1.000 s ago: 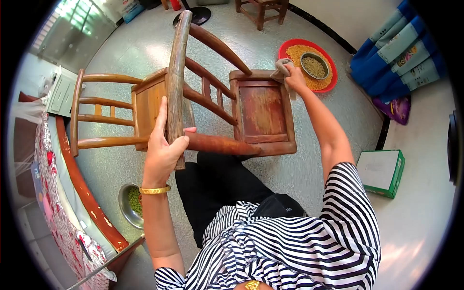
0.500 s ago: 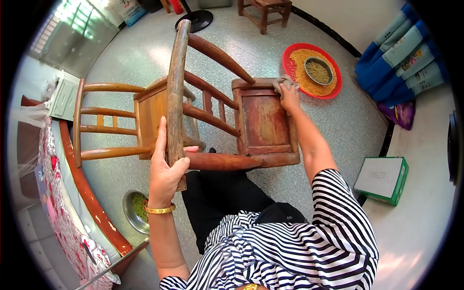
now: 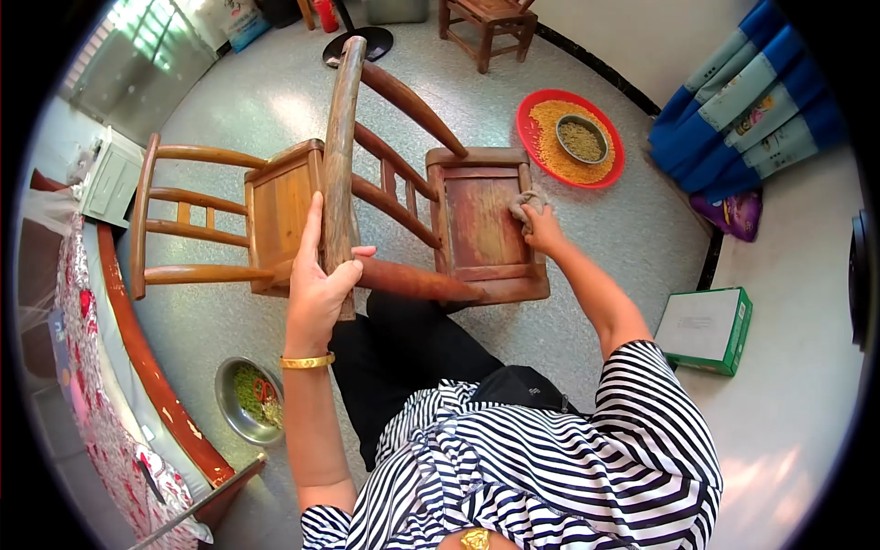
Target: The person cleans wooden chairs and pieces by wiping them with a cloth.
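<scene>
A worn reddish-brown wooden chair point(image 3: 478, 215) stands in front of me, its back toward my left side and its seat to the right. My left hand point(image 3: 321, 266) is wrapped round the near end of the chair's weathered top rail, index finger stretched along it. Bunched in my right hand point(image 3: 544, 229) is a grey-brown cloth point(image 3: 527, 203), pressed on the outer edge of the seat. The fingers curl over the cloth and partly hide it. The seat's surface looks scuffed and patchy.
A second, lighter wooden chair point(image 3: 282, 215) stands close on the left. Beyond the seat lies a red tray point(image 3: 525, 137) of yellow grains with a metal bowl point(image 3: 581, 139) in it. A steel bowl point(image 3: 226, 403) of green pieces is near the bed; a green-and-white box point(image 3: 706, 330) sits right.
My right hand has moved the cloth from the seat's far corner down its outer edge, nearer to me. My left hand keeps its grip on the rail. The whole view has shifted slightly.
</scene>
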{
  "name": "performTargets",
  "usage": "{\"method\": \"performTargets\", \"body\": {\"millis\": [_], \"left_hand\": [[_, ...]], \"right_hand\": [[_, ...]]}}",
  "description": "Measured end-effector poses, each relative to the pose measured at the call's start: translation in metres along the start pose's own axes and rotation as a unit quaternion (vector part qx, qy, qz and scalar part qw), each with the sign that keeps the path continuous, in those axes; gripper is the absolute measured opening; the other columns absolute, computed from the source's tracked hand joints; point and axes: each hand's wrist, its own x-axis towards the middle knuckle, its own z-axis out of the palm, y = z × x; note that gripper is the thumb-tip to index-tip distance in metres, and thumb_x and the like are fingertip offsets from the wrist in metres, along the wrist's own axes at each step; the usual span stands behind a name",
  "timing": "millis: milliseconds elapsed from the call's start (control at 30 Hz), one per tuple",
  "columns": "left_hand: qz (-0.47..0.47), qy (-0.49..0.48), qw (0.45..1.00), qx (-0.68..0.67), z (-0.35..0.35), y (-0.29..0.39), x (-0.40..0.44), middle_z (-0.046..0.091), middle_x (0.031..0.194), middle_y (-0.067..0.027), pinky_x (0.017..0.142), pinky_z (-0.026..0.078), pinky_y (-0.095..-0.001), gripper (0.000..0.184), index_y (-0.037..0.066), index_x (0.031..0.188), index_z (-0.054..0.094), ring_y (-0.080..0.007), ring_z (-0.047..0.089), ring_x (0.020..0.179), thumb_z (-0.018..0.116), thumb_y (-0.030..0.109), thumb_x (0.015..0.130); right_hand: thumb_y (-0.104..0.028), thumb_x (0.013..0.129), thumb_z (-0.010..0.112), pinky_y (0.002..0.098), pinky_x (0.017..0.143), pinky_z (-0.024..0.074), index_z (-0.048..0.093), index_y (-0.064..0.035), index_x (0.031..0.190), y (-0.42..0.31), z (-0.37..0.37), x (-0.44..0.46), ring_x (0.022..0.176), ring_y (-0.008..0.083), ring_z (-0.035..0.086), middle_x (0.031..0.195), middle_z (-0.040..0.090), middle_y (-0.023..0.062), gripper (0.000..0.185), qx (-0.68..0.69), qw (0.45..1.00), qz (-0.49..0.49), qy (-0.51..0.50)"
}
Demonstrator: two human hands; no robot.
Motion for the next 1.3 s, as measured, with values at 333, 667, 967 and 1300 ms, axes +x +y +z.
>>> {"method": "performTargets", "body": {"millis": [333,667,967,1300], "left_hand": [[0.028,0.002,1.000,0.001,0.000,-0.017,-0.005,0.047,0.120,-0.0116,0.079,0.047,-0.0255,0.075,0.001,0.142,0.016,-0.0159,0.060,0.092,0.047,-0.007,0.074],[0.034,0.008,0.999,0.024,0.015,-0.027,-0.035,0.047,0.119,-0.0126,0.076,0.047,-0.0228,0.077,0.000,0.142,0.015,-0.0128,0.059,0.088,0.050,-0.001,0.074],[0.033,0.022,0.999,0.031,0.028,-0.027,-0.068,0.046,0.121,-0.0144,0.077,0.049,-0.0262,0.081,0.003,0.143,0.011,-0.0165,0.059,0.090,0.050,-0.003,0.072],[0.018,0.017,0.998,0.053,0.032,-0.015,-0.072,0.040,0.128,-0.0120,0.077,0.047,-0.0251,0.084,0.002,0.144,0.006,-0.0164,0.058,0.093,0.048,-0.002,0.071]], "right_hand": [[-0.014,0.064,0.068,0.0432,0.087,0.0450,0.041,-0.0228,0.130,0.002,-0.013,-0.074,0.099,0.0431,0.052,0.118,0.038,0.0246,0.071,-0.037,0.989,-0.027,-0.143],[-0.023,0.061,0.070,0.0426,0.088,0.0439,0.049,-0.0143,0.121,-0.008,-0.026,-0.100,0.101,0.0407,0.052,0.114,0.049,0.0275,0.065,-0.088,0.972,0.016,-0.215],[-0.020,0.061,0.068,0.0318,0.088,0.0428,0.048,-0.0077,0.124,-0.009,-0.055,-0.097,0.101,0.0202,0.053,0.112,0.055,0.0086,0.067,0.312,0.890,0.040,-0.331],[-0.021,0.064,0.070,0.0348,0.091,0.0406,0.036,-0.0062,0.132,-0.001,-0.053,0.056,0.108,0.0236,0.050,0.121,0.049,0.0124,0.077,0.464,0.872,0.149,0.043]]}}
